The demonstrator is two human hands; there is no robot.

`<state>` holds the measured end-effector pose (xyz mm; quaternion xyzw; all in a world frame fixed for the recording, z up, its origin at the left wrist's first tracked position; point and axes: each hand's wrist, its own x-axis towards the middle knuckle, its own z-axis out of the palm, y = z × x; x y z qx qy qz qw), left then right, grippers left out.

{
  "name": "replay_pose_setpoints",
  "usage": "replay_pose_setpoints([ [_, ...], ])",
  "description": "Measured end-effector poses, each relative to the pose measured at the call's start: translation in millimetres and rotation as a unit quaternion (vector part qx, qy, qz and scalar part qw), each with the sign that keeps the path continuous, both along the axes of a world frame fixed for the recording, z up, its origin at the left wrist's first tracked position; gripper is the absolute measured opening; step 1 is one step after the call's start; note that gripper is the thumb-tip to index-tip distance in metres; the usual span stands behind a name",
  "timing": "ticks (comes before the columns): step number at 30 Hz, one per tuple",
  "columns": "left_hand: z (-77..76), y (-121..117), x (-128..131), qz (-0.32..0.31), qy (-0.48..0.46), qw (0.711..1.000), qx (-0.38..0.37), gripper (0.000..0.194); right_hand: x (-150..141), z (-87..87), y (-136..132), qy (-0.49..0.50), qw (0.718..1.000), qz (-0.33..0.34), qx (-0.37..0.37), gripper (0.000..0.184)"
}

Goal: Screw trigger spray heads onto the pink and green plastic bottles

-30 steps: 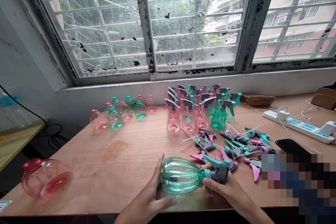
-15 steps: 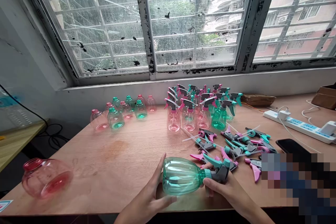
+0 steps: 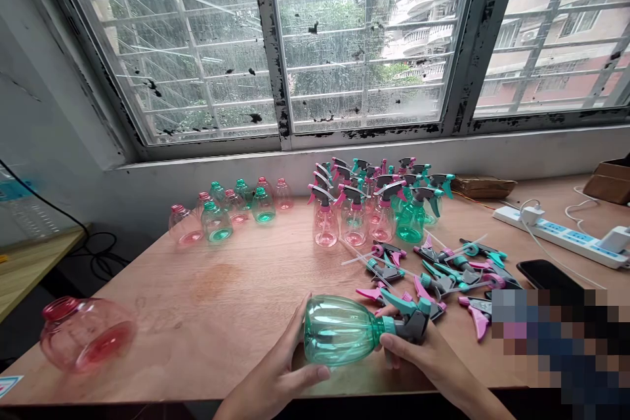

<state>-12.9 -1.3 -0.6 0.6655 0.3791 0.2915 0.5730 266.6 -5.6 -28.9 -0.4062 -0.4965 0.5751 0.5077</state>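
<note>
Light, slick bottle (image 3: pixel 339 330), held in both hands.
We cup it with our left hand (image 3: pixel 278 374), and grip the stiff sprayer (image 3: pixel 414 323) with our right hand (image 3: pixel 423 359).

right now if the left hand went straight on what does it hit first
The teal spray bottle, which the left hand cups; beyond it, probably the loose trigger sprayer heads, though depth is hard to judge.

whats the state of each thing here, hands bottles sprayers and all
left hand, wrapped around the bottle body
right hand, gripping the sprayer and bottle neck
teal spray bottle, held on its side, sprayer on
pink bottle, lying on its side, no sprayer
teal bottle, upright, no sprayer
pink spray bottle, upright, sprayer on
loose trigger sprayers, lying on the table, off bottles
power strip, cable plugged in
phone, lying flat, screen dark
</note>
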Motion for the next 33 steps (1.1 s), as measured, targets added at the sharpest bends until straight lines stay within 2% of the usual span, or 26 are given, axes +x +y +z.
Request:
replay_pose_setpoints([
  [8, -1.5, 1.0, -0.1, -0.011, -0.019, 1.000, -0.010, 0.108, 0.9, -0.4, 0.5, 0.022, 1.000, 0.002, -0.001, 0.043],
  [18, -2.5, 2.6, -0.7, -0.012, 0.005, 1.000, 0.007, 0.111, 2.1, -3.5, 2.2, 0.029, 1.000, 0.005, 0.004, 0.043],
  [25, -0.8, 1.7, 0.3, -0.003, 0.013, 1.000, -0.004, 0.108, 2.2, -3.2, 2.6, 0.019, 1.000, 0.003, 0.012, 0.043],
  [33, -5.1, 3.2, -2.5, 0.006, 0.040, 0.999, 0.028, 0.102, 2.4, -4.7, 3.6, 0.014, 1.000, 0.005, 0.012, 0.045],
])
